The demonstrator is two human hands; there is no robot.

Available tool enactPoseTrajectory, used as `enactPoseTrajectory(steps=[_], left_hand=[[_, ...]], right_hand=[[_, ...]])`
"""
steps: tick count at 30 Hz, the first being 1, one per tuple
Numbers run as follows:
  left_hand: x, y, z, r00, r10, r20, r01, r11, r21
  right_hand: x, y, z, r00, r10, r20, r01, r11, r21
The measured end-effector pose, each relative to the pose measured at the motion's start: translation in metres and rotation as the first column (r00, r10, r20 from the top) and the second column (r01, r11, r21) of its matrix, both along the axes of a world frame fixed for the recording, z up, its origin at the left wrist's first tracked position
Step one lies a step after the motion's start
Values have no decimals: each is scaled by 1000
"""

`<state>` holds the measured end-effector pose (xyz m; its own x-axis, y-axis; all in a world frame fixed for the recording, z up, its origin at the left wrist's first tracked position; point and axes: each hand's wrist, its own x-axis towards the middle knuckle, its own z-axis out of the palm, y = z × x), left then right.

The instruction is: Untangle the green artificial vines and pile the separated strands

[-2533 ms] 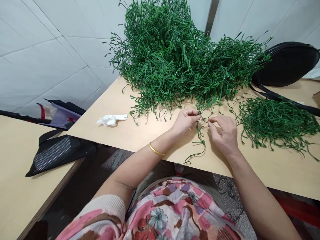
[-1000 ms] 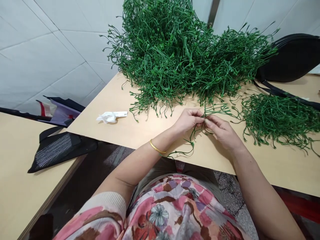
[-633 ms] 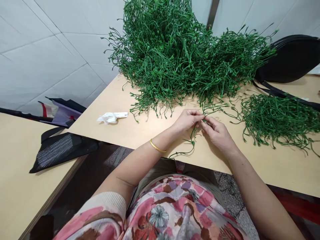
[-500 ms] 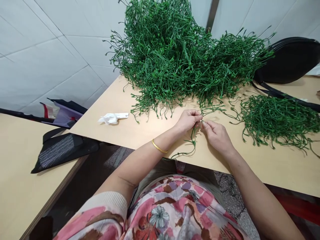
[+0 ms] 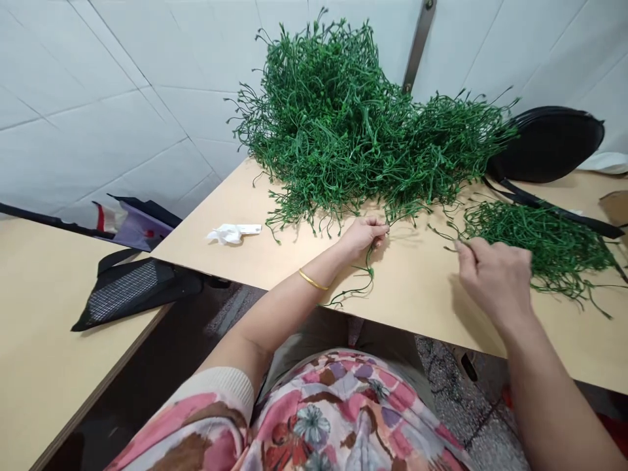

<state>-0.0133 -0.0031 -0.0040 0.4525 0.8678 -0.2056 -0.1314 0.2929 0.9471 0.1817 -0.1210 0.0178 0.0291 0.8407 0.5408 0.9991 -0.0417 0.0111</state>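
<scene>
My left hand (image 5: 366, 235) is closed in a pinch on a thin green artificial plant stem (image 5: 371, 271). The stem hangs below the fingers and trails across the table toward its front edge; short green tips stick out above the pinch. To the right, my right hand (image 5: 495, 275) is closed above the table, its fingertips mostly hidden. Loose green strands (image 5: 444, 234) show beside its thumb; I cannot tell whether the hand grips them. A large heap of green sprigs (image 5: 343, 131) stands behind both hands, and a smaller pile (image 5: 530, 235) lies just past my right hand.
A crumpled white tissue (image 5: 233, 233) lies on the light wooden table (image 5: 299, 261). At the back right rests a black bag (image 5: 554, 144), its strap crossing the smaller pile. On the left, a black mesh pouch (image 5: 132, 288) sits on another table (image 5: 44, 314). Tiled wall stands behind.
My right hand has moved away from my left hand, to the right, near the smaller pile. My left hand keeps its pinch on the stem. The view has shifted slightly.
</scene>
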Motion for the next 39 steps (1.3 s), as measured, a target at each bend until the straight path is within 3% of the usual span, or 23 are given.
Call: enactPoseTrajectory(steps=[2,4,7,9,11,16,20,27,34,39], left_hand=[[-2,3,2,1000,-19,4,19,1000,-23],[-3,4,4,999,-43,-6,43,999,-27],[-4,4,6,997,-76,-19,75,997,-22],[-4,2,5,996,-91,-16,91,996,-15],[-4,1,4,995,-102,-8,102,995,-3],[-5,2,1,989,-144,11,144,989,33],[-6,4,0,980,-201,-4,201,979,48],[-2,3,-1,998,-49,-29,51,997,57],[-6,4,5,995,-86,39,88,996,-35],[-7,8,3,994,-42,104,51,995,-90]], right_hand=[[26,4,1,988,-115,104,108,992,66],[34,8,2,986,-111,121,93,984,151],[14,16,1,985,171,30,-173,965,197],[-10,27,0,921,389,-26,-381,912,149],[-30,41,-5,871,486,-70,-480,872,94],[-41,72,-27,853,457,-253,-466,884,27],[-35,78,-40,784,470,-406,-483,872,77],[-44,79,-38,740,492,-458,-528,847,56],[-44,81,-38,718,496,-488,-535,842,69],[-41,80,-34,703,490,-516,-548,835,48]])
